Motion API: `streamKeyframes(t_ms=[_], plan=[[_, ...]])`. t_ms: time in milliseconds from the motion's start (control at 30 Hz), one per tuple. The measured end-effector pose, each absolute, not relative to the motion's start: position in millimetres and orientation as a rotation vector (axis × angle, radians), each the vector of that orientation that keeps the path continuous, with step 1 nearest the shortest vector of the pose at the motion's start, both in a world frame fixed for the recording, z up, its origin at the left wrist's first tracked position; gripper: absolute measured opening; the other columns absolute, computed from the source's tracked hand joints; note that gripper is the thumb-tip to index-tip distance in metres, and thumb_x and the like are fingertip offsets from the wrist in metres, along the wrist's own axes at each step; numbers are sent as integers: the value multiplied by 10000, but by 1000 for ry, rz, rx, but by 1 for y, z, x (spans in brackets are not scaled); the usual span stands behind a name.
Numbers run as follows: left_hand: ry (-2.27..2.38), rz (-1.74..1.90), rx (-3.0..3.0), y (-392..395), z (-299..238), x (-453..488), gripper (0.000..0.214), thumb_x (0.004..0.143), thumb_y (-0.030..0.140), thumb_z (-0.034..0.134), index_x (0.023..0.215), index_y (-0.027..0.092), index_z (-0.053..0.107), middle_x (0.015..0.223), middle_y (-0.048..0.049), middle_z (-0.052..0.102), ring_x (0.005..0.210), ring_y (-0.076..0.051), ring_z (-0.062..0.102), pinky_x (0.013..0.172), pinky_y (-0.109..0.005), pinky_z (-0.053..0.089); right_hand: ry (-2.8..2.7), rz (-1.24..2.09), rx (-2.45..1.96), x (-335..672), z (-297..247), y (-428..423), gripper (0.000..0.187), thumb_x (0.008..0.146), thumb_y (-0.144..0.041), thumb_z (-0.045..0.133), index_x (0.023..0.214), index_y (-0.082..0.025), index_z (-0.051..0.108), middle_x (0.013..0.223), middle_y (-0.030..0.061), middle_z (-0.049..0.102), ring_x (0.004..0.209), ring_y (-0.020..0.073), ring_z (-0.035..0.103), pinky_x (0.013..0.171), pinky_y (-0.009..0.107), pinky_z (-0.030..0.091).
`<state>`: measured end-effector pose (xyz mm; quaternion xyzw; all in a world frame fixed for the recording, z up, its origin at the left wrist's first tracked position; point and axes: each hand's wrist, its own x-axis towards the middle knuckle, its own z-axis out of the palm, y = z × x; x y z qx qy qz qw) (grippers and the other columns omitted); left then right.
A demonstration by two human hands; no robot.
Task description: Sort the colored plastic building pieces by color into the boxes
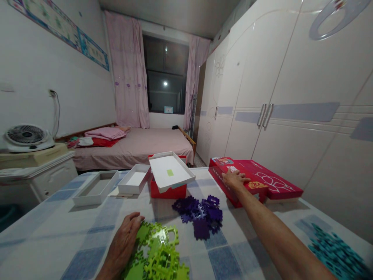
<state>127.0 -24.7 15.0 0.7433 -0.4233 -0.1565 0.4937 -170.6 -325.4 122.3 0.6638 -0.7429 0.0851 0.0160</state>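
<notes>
Resting on the green pieces (160,252) nearest the person, the left hand (126,237) seems loosely spread; the right hand (234,179) lies open-palmed on the shut red box (271,181). Purple pieces (201,214) lie heaped between them. The trays (87,200) are empty, so nothing looks packed yet.

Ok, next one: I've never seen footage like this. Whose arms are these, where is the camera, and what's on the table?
No machine here: one camera sits on a person's head, looking forward and down, so the two arms reaching in from below are that person's own. The left hand rests on a heap of green plastic pieces; whether it grips one I cannot tell. The right hand lies flat on a flat red box, holding nothing. On the checked tablecloth also lie purple pieces, teal pieces, a large white tray, a small white tray, and a smaller red box with a white lid tilted on it.
</notes>
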Motion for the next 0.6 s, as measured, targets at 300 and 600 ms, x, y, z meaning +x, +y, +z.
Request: streamKeyframes(t_ms=[300,600], plan=[[-1032,-367,1780,-23,21,122,554,830,617,354,988,178,653,1172,-111,633,1068,-256,599,983,-413,431,-1735,962,2661,-129,124,-270,511,913,-361,417,1376,-144,423,1509,148,285,1386,288,235,1122,473,178],[-979,-284,1696,-24,28,119,556,818,606,366,974,163,664,1154,-122,614,1114,-261,565,1042,-443,391,-2106,1358,3066,-42,112,-239,420,911,-380,352,1112,-72,556,794,90,649,582,140,602,522,248,505]])
